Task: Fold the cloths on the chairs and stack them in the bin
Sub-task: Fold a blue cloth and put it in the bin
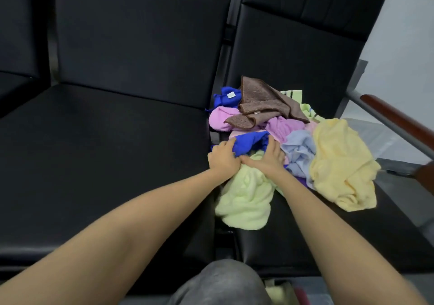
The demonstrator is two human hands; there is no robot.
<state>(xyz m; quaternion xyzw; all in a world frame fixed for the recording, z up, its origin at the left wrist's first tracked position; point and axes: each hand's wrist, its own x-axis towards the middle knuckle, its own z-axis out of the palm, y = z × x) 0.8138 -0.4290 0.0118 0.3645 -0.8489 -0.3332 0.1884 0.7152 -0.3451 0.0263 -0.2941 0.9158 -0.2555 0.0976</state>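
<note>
A heap of crumpled cloths lies on the right black chair seat [293, 229]. A royal blue cloth [251, 144] sits at the heap's near left, and both my hands grip it: my left hand [224, 159] on its left edge, my right hand [267, 158] on its right side. Below them a pale green cloth [246, 201] hangs over the seat's front left. A yellow cloth [340, 164] spreads on the right, a light blue one [299, 152] in the middle, a brown one [263, 102] on top at the back, with pink [220, 119] beneath. No bin is clearly in view.
The left black chair seat [105, 152] adjoins the right one, with a narrow gap between them. A wooden armrest on a grey metal bar [399, 119] runs along the right. My knee in grey trousers [223, 283] is at the bottom centre. Something pale lies on the floor [281, 293].
</note>
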